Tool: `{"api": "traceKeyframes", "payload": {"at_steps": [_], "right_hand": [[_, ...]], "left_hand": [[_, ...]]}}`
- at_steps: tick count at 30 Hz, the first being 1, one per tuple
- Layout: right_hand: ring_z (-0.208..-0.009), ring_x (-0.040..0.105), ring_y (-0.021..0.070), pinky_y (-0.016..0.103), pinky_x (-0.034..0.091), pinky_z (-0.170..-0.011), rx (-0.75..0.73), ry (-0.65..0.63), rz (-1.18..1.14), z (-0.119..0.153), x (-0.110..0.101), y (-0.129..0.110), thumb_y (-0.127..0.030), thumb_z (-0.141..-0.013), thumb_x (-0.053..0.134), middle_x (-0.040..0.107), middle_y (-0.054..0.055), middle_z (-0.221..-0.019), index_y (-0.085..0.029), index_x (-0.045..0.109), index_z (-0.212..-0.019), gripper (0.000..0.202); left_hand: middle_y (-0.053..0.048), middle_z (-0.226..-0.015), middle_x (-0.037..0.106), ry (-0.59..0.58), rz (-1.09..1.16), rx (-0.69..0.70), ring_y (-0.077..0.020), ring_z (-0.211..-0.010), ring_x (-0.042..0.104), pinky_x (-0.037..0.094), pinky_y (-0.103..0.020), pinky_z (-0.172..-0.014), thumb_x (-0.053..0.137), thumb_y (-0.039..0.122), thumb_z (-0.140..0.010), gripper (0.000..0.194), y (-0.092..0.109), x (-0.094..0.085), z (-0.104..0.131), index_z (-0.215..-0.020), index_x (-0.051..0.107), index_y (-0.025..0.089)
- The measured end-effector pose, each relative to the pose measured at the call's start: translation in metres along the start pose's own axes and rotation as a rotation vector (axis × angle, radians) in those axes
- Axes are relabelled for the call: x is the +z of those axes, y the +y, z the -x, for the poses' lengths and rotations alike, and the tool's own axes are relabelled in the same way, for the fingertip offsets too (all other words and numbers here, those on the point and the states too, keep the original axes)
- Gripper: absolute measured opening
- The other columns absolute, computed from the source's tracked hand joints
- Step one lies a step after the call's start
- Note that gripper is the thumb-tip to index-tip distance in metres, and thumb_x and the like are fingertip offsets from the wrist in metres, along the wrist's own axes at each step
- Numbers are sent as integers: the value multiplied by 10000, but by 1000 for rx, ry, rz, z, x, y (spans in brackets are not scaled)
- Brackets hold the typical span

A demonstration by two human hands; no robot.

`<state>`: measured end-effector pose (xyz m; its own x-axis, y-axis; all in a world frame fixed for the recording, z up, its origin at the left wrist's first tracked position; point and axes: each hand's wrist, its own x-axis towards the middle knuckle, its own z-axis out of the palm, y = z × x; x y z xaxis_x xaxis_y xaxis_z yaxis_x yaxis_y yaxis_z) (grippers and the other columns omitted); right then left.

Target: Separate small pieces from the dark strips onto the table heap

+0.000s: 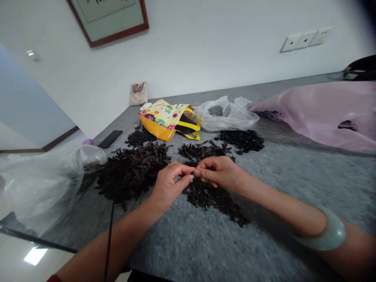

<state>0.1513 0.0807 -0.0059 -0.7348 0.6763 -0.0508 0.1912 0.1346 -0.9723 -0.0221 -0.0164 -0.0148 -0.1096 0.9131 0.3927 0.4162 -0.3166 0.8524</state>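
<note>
Thin black cord [109, 243] is seen close in, crossing the left forearm [129, 231]; a pale green bangle [333, 232] is worn well behind the right grip [221, 171]. The left grip [169, 183] and the right grip are brought fingertip to fingertip, thumb and forefinger of each drawn nearly together; whether anything is pinched there cannot be told, so small is the spot.

Dark strips [135, 166] are heaped just beside the left grip, and more short dark pieces [216, 199] are spread on the counter [279, 176] below and nearer than the right grip. Beyond both, black discs [242, 140], an open clear bag [241, 119] and a yellow-handled bag [161, 117] are set down. A pink bag [317, 113] is laid farther off, to the right of the right grip.

The strips are judged very light, thin and bendable, not fragile, but easily tangled in the heap and perhaps a little slick. Each is best taken near one end, between thumb and forefinger pads, so that the other end is left free and little twisting is caused.
</note>
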Motion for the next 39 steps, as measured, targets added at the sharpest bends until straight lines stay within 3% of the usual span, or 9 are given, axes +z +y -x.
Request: {"api": "traceKeyframes", "payload": {"at_steps": [6, 11, 20, 27, 31, 34, 39], "right_hand": [[-442, 490, 55, 163, 375, -380, 62, -51, -159, -3, -2, 6, -494, -747, 791, 609, -15, -584, -164, 692, -769, 345], [-576, 598, 80, 169, 479, -441, 89, -139, -344, 1, -2, 1, -490, -717, 826, 699, 27, -804, -161, 696, -844, 375], [-471, 497, 58, 162, 359, -376, 92, -26, -313, -3, 2, 6, -473, -663, 868, 613, -33, -617, -181, 607, -783, 409], [-562, 565, 94, 206, 456, -480, -151, -25, -163, -1, 1, 13, -433, -783, 790, 647, -5, -715, -185, 640, -885, 307], [-669, 591, 122, 249, 478, -586, -378, 72, 77, 3, 1, 10, -340, -854, 730, 681, 17, -838, -209, 707, -993, 193], [-807, 634, 165, 301, 494, -732, -515, 76, 266, 5, -1, 7, -312, -901, 687, 705, 28, -887, -244, 740, -987, 122], [-800, 631, 176, 312, 489, -722, -566, 100, 362, 7, -2, 2, -303, -931, 637, 692, 35, -876, -264, 731, -990, 118]], "left_hand": [[-21, -820, 745, -82, 348, -274, -136, -715, 698, 559, -272, -719, 728, 164, -776, 156, 0, 1, -5, -931, 743, 171], [-29, -840, 767, -74, 453, -294, -152, -792, 726, 566, -287, -782, 745, 184, -769, 129, 4, 0, -5, -896, 726, 169], [-11, -795, 735, -74, 350, -247, -137, -727, 692, 535, -272, -723, 737, 167, -753, 124, 0, 3, -4, -877, 731, 173], [-1, -759, 696, -46, 491, -366, -117, -664, 643, 512, -261, -664, 771, 192, -723, 173, -3, 2, -6, -886, 723, 159], [22, -736, 660, -78, 554, -365, -102, -660, 631, 500, -249, -681, 772, 159, -725, 284, -6, -2, -6, -1001, 707, 166], [17, -774, 666, -136, 565, -380, -107, -696, 657, 502, -252, -717, 765, 152, -749, 309, -6, -5, -6, -1049, 694, 175], [-15, -862, 696, -160, 606, -392, -131, -749, 692, 513, -278, -764, 748, 187, -786, 272, -4, -8, -6, -1052, 694, 172]]}}
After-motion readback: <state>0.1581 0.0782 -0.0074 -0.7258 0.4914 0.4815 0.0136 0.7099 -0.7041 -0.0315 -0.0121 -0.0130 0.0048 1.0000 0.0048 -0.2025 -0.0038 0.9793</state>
